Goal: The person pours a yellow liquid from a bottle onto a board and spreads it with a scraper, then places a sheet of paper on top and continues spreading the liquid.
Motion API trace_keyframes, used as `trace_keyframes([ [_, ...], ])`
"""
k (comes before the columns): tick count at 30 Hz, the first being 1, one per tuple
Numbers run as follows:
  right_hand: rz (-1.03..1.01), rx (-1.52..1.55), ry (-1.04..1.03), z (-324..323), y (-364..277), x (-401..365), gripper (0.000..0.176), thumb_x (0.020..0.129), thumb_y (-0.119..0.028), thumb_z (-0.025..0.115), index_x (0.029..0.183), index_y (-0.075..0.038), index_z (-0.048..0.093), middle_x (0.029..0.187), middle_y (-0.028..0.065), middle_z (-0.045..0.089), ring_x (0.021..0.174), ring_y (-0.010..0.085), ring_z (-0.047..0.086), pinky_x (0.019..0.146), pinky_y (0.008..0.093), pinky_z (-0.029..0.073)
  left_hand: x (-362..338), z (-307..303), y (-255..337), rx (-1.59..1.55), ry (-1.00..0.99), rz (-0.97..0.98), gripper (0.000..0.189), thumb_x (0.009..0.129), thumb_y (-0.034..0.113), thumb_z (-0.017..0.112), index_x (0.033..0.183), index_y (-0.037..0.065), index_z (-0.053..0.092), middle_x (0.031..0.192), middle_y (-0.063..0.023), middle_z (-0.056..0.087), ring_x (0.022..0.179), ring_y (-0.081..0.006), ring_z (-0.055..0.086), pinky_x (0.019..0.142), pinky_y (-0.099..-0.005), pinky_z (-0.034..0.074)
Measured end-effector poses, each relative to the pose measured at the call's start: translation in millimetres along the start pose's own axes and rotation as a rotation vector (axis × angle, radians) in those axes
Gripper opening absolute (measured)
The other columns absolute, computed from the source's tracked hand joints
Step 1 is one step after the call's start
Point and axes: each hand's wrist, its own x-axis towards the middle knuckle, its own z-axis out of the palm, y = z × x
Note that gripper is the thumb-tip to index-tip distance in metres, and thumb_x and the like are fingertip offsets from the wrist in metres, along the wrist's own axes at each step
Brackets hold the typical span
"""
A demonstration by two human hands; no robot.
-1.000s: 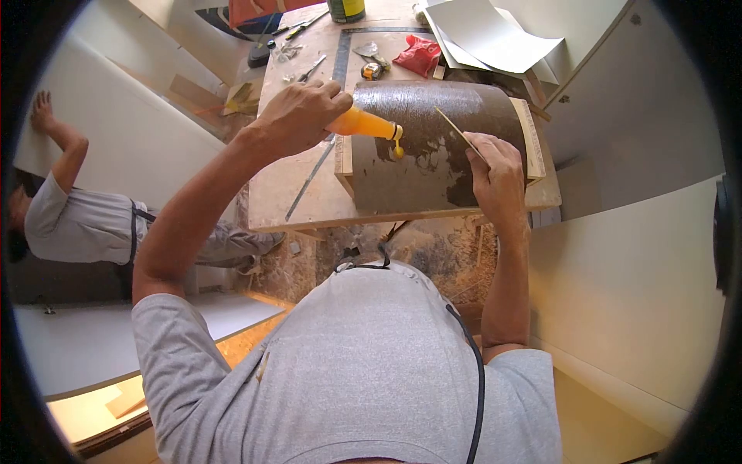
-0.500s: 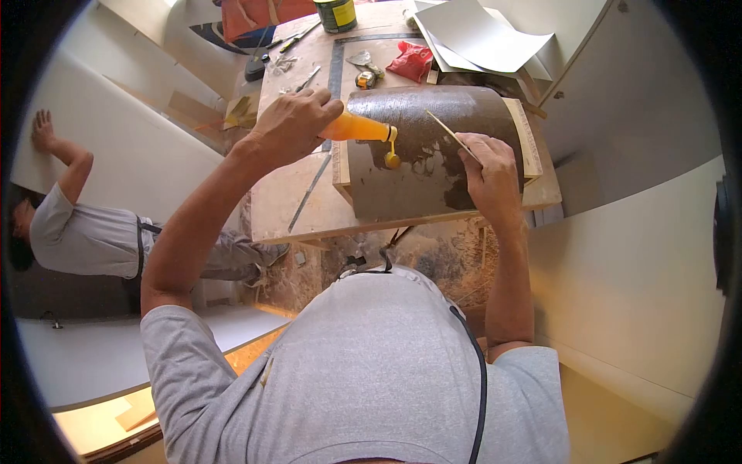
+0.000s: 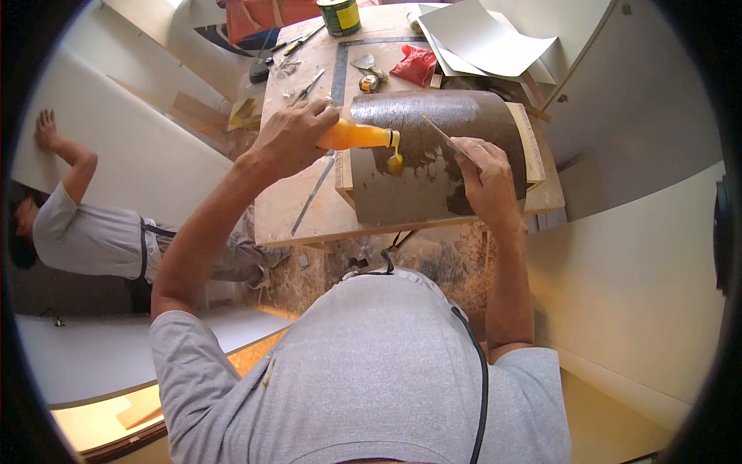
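My left hand [image 3: 297,135] is wrapped round an orange bottle [image 3: 352,136], tipped sideways with its neck to the right. A yellow cap [image 3: 395,164] hangs below its mouth over a curved brown panel [image 3: 402,189], which is partly coated with something dark and wet. My right hand [image 3: 491,174] grips a thin flat spreader [image 3: 442,134] above the right part of the panel, its far end pointing up and left. The panel rests on a wooden frame [image 3: 532,147] on the workbench [image 3: 282,209].
A green can [image 3: 338,17], a red bag [image 3: 414,65], a tape measure [image 3: 369,83], a knife [image 3: 308,87] and white sheets [image 3: 495,42] lie at the bench's far side. A co-worker [image 3: 93,240] stands at left, one hand against a large pale panel [image 3: 131,131].
The bench and the things on it sit slightly lower in view. My left hand and the bottle have shifted slightly down; the spreader looks more edge-on in my right hand.
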Motion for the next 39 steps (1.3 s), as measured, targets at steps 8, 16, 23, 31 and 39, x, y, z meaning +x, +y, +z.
trace_keyframes([
  [8,-0.003,0.253,0.01,15,-6,5,0.022,0.101,-0.01,0.063,0.118,-0.002,0.073,0.114,0.0151,0.075,0.11,0.0343,0.07,0.1,0.044,0.049,-20,21,-2,-0.286,0.039,-0.15,0.046,0.082,0.023,0.088,0.113,0.005,0.059,0.108,-0.0139,0.064,0.097,-0.0355,0.068,0.084,-0.0454,0.055],
  [16,-0.015,0.371,-0.01,36,-8,12,0.025,0.096,-0.004,0.063,0.12,-0.002,0.074,0.118,0.0153,0.075,0.113,0.033,0.069,0.104,0.0457,0.048,-26,48,6,-0.612,0.065,-0.248,0.067,0.076,0.026,0.092,0.129,0.0,0.061,0.113,-0.019,0.063,0.105,-0.0343,0.065,0.095,-0.0411,0.052],
  [23,-0.212,-0.029,-0.126,34,-12,12,0.042,0.081,0.004,0.066,0.121,-0.005,0.075,0.12,0.0129,0.075,0.113,0.0304,0.068,0.107,0.0468,0.045,-27,81,-13,-1.226,0.31,-0.407,0.049,0.085,0.018,0.089,0.124,0.005,0.062,0.098,-0.0001,0.068,0.08,-0.0075,0.063,0.069,-0.024,0.051],
  [31,-0.266,-0.244,-0.37,39,-22,22,0.035,0.083,0.003,0.067,0.117,-0.003,0.074,0.119,0.0124,0.074,0.115,0.0304,0.066,0.105,0.0482,0.044,-82,178,-89,-1.41,0.788,-0.806,0.046,0.084,0.019,0.091,0.113,0.006,0.058,0.082,-0.0018,0.067,0.066,-0.0088,0.063,0.055,-0.0255,0.051],
  [39,-0.292,-0.378,-0.394,50,-38,13,0.031,0.085,0.002,0.065,0.114,-0.001,0.073,0.114,0.0149,0.074,0.113,0.0325,0.066,0.104,0.0485,0.044,-130,333,-116,-1.463,0.859,-0.935,0.045,0.08,0.009,0.09,0.113,0.011,0.06,0.092,-0.0031,0.066,0.076,-0.0166,0.067,0.066,-0.0313,0.059],
])
